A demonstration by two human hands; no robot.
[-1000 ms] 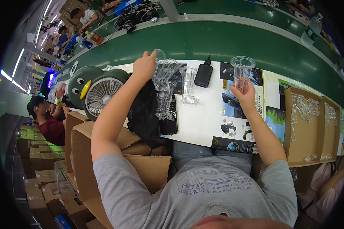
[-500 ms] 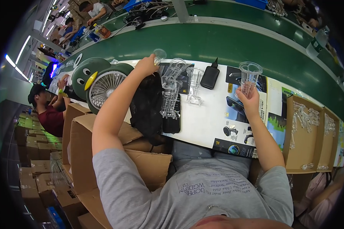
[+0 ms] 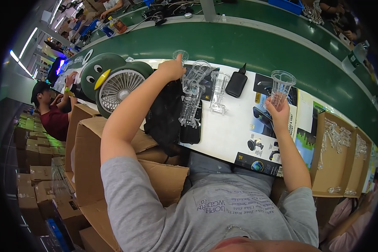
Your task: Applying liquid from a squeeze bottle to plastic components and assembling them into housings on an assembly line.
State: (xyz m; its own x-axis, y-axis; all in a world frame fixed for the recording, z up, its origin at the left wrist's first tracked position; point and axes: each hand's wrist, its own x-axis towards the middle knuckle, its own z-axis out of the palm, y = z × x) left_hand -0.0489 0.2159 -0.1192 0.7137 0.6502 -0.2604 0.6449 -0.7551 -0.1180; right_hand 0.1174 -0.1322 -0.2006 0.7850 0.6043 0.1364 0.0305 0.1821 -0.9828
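Note:
My right hand (image 3: pixel 279 112) holds a clear plastic funnel-shaped part (image 3: pixel 283 80) upright, its fingers closed round the narrow lower end. On the far left my left hand (image 3: pixel 173 69) is closed at another clear plastic part (image 3: pixel 185 53); one finger lies against its round rim and the other fingers are mostly hidden. Beside that hand, several clear plastic parts (image 3: pixel 191 96) lie in a cluster, partly over a dark phone (image 3: pixel 191 135). A separate clear part (image 3: pixel 219 94) lies to their right. Farther right is a black bottle with a pointed tip (image 3: pixel 237 82).
A penguin-shaped fan (image 3: pixel 121 88) and a black cloth bag (image 3: pixel 166 119) are near my left arm. At right, a divided cardboard tray (image 3: pixel 332 170) contains clear pieces. An opened carton (image 3: pixel 90 164) stands at lower left. Printed cardboard (image 3: pixel 222 143) covers the worktop. A co-worker (image 3: pixel 50 111) sits at left.
My left hand has shifted slightly right, with a finger now raised against the clear rim. My right hand and its clear part have moved slightly right. The whole view has shifted a little.

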